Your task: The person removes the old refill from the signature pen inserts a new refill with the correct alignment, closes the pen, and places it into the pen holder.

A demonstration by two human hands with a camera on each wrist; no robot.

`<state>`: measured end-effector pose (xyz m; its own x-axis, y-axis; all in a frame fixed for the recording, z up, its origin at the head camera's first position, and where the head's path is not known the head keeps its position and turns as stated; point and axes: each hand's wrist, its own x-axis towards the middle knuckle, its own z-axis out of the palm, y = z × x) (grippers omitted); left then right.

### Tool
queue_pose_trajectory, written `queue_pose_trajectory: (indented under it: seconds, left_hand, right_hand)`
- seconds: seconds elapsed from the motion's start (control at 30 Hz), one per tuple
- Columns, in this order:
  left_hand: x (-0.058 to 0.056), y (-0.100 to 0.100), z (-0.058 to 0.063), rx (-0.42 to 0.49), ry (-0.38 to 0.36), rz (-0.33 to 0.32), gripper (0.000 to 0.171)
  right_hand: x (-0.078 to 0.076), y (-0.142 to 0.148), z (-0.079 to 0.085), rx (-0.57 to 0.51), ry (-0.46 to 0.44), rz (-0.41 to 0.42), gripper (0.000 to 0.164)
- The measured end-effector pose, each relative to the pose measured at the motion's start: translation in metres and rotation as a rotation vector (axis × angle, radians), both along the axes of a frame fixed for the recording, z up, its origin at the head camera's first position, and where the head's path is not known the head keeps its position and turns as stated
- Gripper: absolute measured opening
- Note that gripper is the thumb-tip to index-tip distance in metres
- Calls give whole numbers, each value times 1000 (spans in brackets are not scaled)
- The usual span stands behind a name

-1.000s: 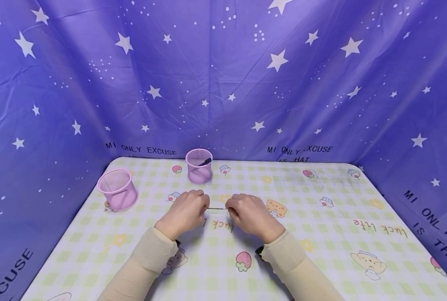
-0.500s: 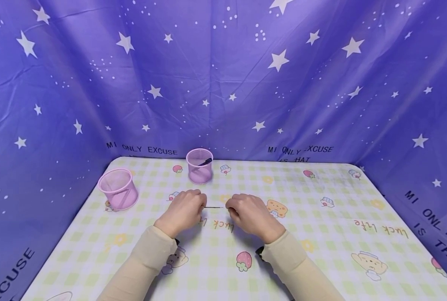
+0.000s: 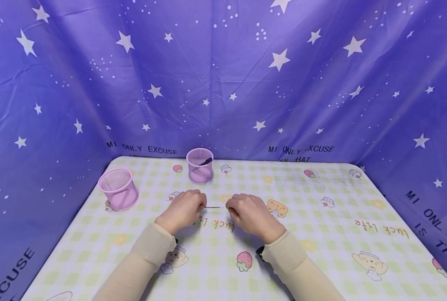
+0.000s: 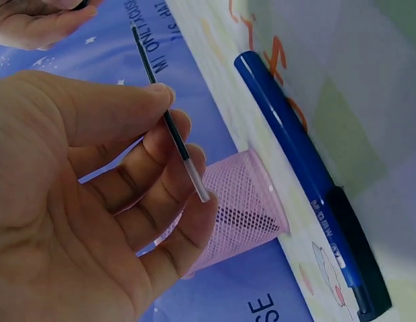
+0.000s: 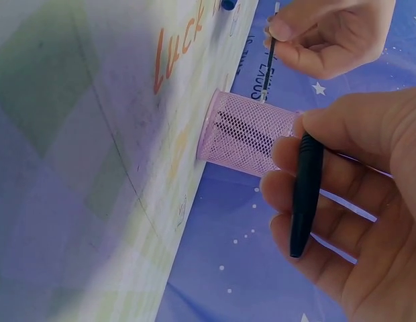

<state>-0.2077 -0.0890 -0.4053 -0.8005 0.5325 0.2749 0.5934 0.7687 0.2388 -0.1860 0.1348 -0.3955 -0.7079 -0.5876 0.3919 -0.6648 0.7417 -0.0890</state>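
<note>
Purple star-printed curtain (image 3: 216,83) wraps the back and sides, checked tablecloth (image 3: 321,267) spread below it, and here are your left hand (image 3: 184,209) and your right hand (image 3: 252,215), close together over the cloth, both pinching! Pink mesh now: near cup (image 3: 122,198) off to your left, far cup (image 3: 199,178) straight ahead. Blue pen barrel (image 4: 288,141) lies on the cloth beside your left hand; dark pen (image 3: 205,162) leans inside the far cup. Your right hand pinches a tapered black grip piece (image 5: 305,201), your left pinches the slim refill (image 4: 175,133), tip pointing toward your right
</note>
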Motion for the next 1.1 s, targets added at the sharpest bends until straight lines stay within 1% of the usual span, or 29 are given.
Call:
queue_pose_trajectory:
  seconds: [0.13, 0.23, 0.37, 0.43, 0.6, 0.67, 0.83, 0.93, 1.1]
  left_hand:
    - [-4, 2, -1, -5, 0, -13, 21]
    - [-7, 4, -2, -26, 0, -12, 19]
    - [-10, 5, -5, -63, -28, -5, 16]
    - [-11, 5, -6, -67, -48, -4, 16]
    - [-13, 6, -8, -54, -105, -11, 16]
    - [-14, 7, -9, -62, -117, -11, 16]
    - [-15, 8, -10, -67, -119, -9, 15]
    - [-15, 8, -10, -52, -122, -12, 15]
    - [-16, 9, -12, -45, -146, -11, 15]
  right_hand:
    - [0, 0, -1, 3, 2, -3, 15]
    - [0, 1, -1, 0, -2, -3, 15]
    - [-1, 1, -2, 0, -7, -1, 15]
    - [-1, 1, -2, 2, -5, 1, 15]
    - [-1, 1, -3, 5, -2, 3, 15]
    - [-1, 1, -3, 3, -5, 6, 14]
    - [-1, 1, -2, -2, -11, 12, 13]
    - [-1, 1, -3, 1, -15, 16, 13]
    - [-1, 0, -3, 5, -24, 20, 11]
